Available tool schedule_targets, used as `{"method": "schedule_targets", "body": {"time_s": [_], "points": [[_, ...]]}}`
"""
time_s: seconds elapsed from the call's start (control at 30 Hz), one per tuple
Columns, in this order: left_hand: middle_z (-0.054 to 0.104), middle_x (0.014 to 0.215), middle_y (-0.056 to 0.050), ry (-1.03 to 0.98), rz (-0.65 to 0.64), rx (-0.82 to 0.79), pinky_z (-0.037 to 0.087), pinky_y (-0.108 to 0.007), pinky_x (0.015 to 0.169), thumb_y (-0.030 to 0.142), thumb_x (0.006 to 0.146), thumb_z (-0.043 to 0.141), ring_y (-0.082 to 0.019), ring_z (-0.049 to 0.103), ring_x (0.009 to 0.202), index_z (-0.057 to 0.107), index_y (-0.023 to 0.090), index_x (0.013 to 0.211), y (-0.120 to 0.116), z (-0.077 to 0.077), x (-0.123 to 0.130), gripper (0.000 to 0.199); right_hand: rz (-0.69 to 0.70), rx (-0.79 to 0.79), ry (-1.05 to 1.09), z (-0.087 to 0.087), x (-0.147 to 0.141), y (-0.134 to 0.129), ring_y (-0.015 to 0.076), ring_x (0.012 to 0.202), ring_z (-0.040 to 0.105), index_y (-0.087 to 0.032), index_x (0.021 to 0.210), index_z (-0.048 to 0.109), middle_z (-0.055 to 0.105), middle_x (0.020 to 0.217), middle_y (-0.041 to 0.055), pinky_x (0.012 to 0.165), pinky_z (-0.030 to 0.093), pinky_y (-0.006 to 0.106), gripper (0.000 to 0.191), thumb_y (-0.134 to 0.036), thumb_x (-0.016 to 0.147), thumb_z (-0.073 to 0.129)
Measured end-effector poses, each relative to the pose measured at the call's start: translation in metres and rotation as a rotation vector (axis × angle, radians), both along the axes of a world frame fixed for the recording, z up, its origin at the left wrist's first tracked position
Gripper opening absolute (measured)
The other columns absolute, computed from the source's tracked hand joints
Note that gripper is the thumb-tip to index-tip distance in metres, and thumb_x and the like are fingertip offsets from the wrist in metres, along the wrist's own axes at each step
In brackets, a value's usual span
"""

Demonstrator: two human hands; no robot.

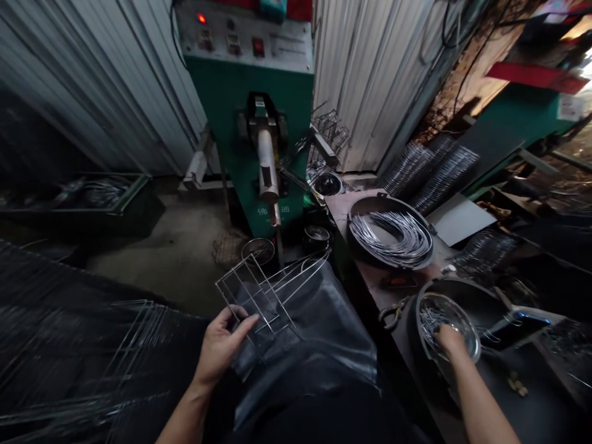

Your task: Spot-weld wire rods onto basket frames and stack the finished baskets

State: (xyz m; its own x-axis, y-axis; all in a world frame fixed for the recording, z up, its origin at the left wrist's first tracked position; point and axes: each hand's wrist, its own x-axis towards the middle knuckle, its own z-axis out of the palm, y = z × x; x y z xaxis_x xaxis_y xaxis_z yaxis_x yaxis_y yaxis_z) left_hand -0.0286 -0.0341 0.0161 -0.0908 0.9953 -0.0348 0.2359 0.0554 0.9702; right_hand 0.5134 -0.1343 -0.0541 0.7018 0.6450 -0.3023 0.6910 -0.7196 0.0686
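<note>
Welded steel wire rack (263, 296) in left hand (222, 345); short wire pieces (432, 324) in round bowl (456, 300).
Rack tilted, an open grid of thin bright rods, gripped at one lower edge. Bowl tilted, pieces loosely heaped, right hand (451, 340) resting among them.

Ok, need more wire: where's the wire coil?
Head view: the wire coil lies in a black pan on the bench, right of centre, beyond the bowl at the right hand.

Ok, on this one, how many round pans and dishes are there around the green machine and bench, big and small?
Large dark pans: 2
Small round dishes: 3
Total: 5
</note>
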Motion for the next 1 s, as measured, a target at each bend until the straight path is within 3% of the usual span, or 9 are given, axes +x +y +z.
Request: {"method": "schedule_targets", "body": {"time_s": [0.13,0.33,0.43,0.5,0.57,0.7,0.8,0.9,1.0], "points": [[0.052,0.064,0.003,-0.161,0.103,-0.021,0.039,-0.022,0.056,0.041,0.065,0.07,-0.01,0.048,0.059,0.052,0.018,0.07,0.016,0.002,-0.005,0.03,-0.003,-0.069,-0.031,0.008,0.007,-0.003,0.03,0.083,0.066,-0.022,0.066,0.063,0.067,0.085,0.0198,0.07,0.049,0.038,0.015,-0.018,0.075,0.052],[0.054,0.069,0.003,-0.356,0.202,0.001,0.042,-0.024,0.059,0.041,0.061,0.072,-0.011,0.051,0.061,0.052,0.018,0.08,0.032,0.002,0.012,0.036,-0.016,0.046,-0.082,0.032,0.005,0.004,0.0326,0.086,0.065,-0.023,0.082,0.064,0.063,0.091,0.0272,0.074,0.045,0.044,0.019,-0.024,0.079,0.045],[0.053,0.069,0.004,-0.38,0.239,0.001,0.043,-0.024,0.06,0.041,0.061,0.072,-0.01,0.051,0.06,0.051,0.018,0.083,0.033,-0.001,0.022,0.038,-0.01,0.365,0.103,0.049,-0.032,0.031,0.0327,0.089,0.063,-0.021,0.079,0.063,0.064,0.093,0.0254,0.078,0.044,0.043,0.017,-0.031,0.077,0.049],[0.053,0.069,0.004,-0.384,0.251,-0.011,0.043,-0.024,0.06,0.042,0.061,0.072,-0.01,0.052,0.06,0.051,0.018,0.083,0.032,-0.004,0.026,0.039,0.084,0.686,0.399,0.054,-0.079,0.056,0.0286,0.09,0.062,-0.019,0.084,0.063,0.067,0.092,0.0162,0.081,0.045,0.04,0.025,-0.039,0.074,0.053],[0.053,0.068,0.004,-0.386,0.264,-0.021,0.044,-0.024,0.059,0.043,0.061,0.072,-0.01,0.052,0.059,0.051,0.018,0.083,0.03,-0.007,0.027,0.04,0.154,0.82,0.669,0.048,-0.134,0.081,0.0254,0.082,0.062,-0.017,0.083,0.064,0.067,0.082,0.0097,0.076,0.048,0.037,0.034,-0.047,0.071,0.055],[0.053,0.066,0.004,-0.356,0.273,-0.036,0.043,-0.024,0.056,0.046,0.061,0.071,-0.01,0.052,0.058,0.051,0.018,0.081,0.021,-0.014,0.02,0.04,0.405,0.694,0.869,0.017,-0.216,0.106,0.0218,0.073,0.061,-0.016,0.073,0.064,0.066,0.072,0.006,0.07,0.047,0.033,0.029,-0.044,0.073,0.056],[0.052,0.065,0.004,-0.308,0.296,-0.047,0.043,-0.024,0.055,0.047,0.062,0.07,-0.011,0.052,0.058,0.051,0.018,0.081,0.015,-0.021,0.013,0.04,0.653,0.57,0.792,0.0,-0.227,0.102,0.0221,0.075,0.061,-0.019,0.075,0.064,0.066,0.076,0.0057,0.071,0.047,0.034,0.02,-0.035,0.076,0.053],[0.052,0.065,0.004,-0.289,0.31,-0.044,0.042,-0.024,0.056,0.047,0.063,0.07,-0.011,0.052,0.058,0.051,0.018,0.081,0.013,-0.025,0.01,0.039,0.789,0.434,0.659,0.003,-0.214,0.098,0.0202,0.07,0.059,-0.02,0.07,0.062,0.064,0.073,0.0051,0.066,0.045,0.03,0.014,-0.026,0.076,0.05],[0.051,0.066,0.004,-0.286,0.306,-0.021,0.042,-0.023,0.057,0.045,0.064,0.07,-0.01,0.05,0.058,0.051,0.018,0.08,0.016,-0.023,0.014,0.036,0.775,0.434,0.596,0.026,-0.212,0.112,0.0178,0.063,0.056,-0.021,0.064,0.057,0.06,0.065,0.0035,0.06,0.041,0.027,0.015,-0.029,0.076,0.052]]}}
